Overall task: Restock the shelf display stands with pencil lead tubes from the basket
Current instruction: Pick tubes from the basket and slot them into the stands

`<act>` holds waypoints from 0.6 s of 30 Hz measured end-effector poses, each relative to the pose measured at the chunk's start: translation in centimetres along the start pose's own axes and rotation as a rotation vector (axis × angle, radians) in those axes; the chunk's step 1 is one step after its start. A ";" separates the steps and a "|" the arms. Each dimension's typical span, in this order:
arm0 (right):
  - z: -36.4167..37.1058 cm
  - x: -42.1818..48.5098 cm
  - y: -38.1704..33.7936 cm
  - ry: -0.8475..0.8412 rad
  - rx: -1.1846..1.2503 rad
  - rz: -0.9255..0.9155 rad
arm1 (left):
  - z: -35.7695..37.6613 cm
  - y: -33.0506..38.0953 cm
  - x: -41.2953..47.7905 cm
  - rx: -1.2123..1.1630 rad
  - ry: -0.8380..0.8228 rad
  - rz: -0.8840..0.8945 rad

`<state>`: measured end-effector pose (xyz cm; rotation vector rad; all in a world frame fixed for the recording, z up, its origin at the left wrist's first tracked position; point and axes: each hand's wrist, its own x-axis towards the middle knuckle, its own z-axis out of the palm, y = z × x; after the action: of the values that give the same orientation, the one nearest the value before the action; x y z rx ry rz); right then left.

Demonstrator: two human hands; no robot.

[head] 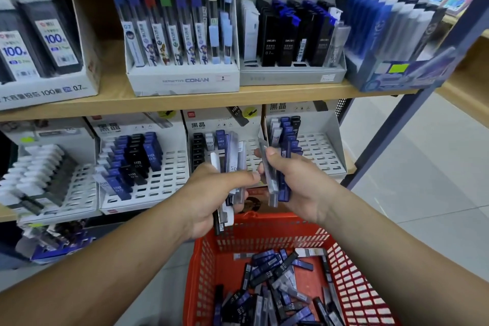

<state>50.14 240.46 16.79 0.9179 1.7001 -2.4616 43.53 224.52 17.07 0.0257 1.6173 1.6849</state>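
Above the red basket [203, 267] at lower centre, left hand [209, 193] grips a loose fan of pencil lead tubes [234, 151], right hand [299, 182] pinches several more; likely faults: tubes slipping floorward, or grades misfiled in the display stand [320, 151].

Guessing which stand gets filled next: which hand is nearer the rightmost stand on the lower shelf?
Right. The right hand, gripping tubes, is in front of the left edge of that stand; the left hand, holding a bundle, fronts the neighbouring stand.

Wooden shelf [111, 99]; display stands [182, 82] side by side on it
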 end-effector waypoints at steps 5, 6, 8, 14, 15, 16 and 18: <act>0.1 0.2 0.5 0.043 0.036 -0.030 | 1.5 -0.6 0.2 0.075 0.061 0.024; 0.4 0.1 0.5 0.036 0.068 -0.027 | 1.8 -0.8 0.4 0.118 0.080 0.030; 0.7 -0.2 0.5 0.001 0.130 -0.032 | 2.1 -0.9 0.6 0.194 0.114 0.041; -0.3 -0.8 -0.2 0.059 0.134 -0.076 | 2.5 -0.2 0.5 0.094 -0.006 -0.003; -0.5 -0.8 -0.1 0.082 0.100 -0.076 | 2.6 -0.3 0.3 0.083 -0.019 -0.015; -0.7 -0.8 0.0 0.100 0.055 -0.078 | 2.6 -0.5 0.3 0.071 -0.016 -0.032; -1.1 -0.5 0.2 0.143 -0.046 -0.072 | 2.7 -0.5 0.2 0.053 -0.025 -0.056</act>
<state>51.14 241.13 16.58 1.0698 1.8568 -2.4433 45.03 226.79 17.09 0.0274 1.6291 1.5937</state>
